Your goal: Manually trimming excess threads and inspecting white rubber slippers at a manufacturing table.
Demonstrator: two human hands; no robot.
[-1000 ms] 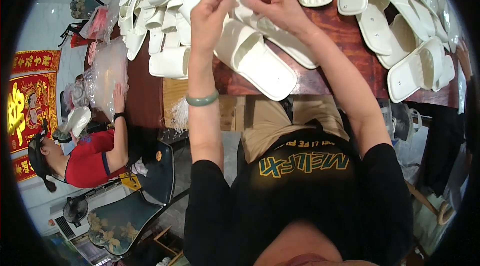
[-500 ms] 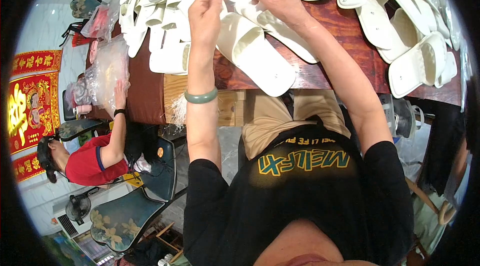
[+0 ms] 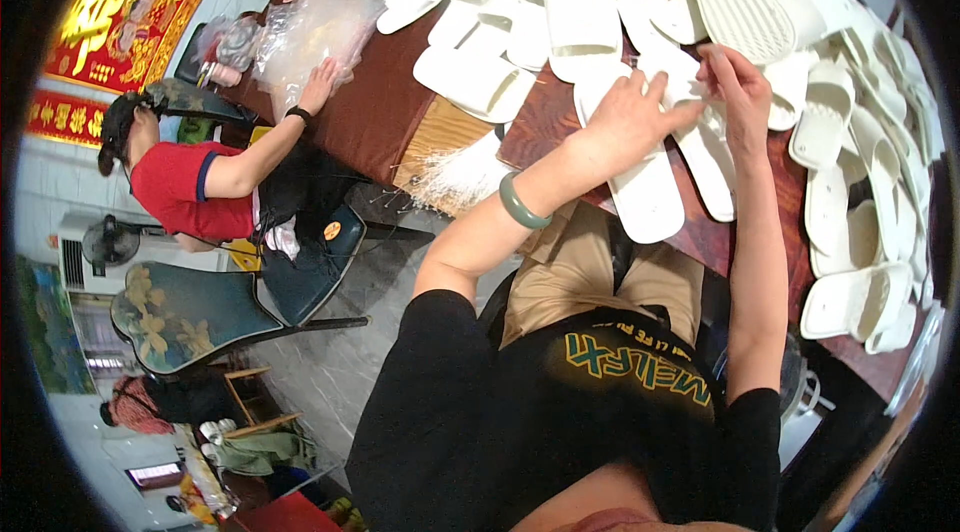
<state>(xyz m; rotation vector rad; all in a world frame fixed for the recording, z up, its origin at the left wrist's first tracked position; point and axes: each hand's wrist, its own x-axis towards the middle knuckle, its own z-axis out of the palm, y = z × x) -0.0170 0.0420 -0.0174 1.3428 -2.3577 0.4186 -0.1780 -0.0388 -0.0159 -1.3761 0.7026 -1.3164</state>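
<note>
The left hand reaches in with its back upward, fingers loosely bent and a gap between thumb and forefinger; whether they grip anything, I cannot tell. The right hand is curled, its thumb and fingertips drawn close together, facing the left thumb without clear contact. Whether something thin is pinched there is too small to tell.

Beneath the left fingers lies a white, open-toed slipper of smooth, plastic-looking material, its rounded heel pointing toward the wearer's lap. Just beside it, below the right fingers, lies a matching white slipper, partly covered by the hands. Both rest on a dark reddish-brown wooden tabletop.

Beyond the right fingertips, an upturned white slipper with a ridged sole lies among a heap of similar ones. To the right of the right fingers, another white wide-strapped slipper sits near the edge. Left of the left fingers are a white slipper on its own and, nearer the body, a bundle of thin white strings. A pale green, ring-shaped bangle circles the left forearm behind those fingers. Well apart, far left, a co-worker's hand touches clear plastic bags.
</note>
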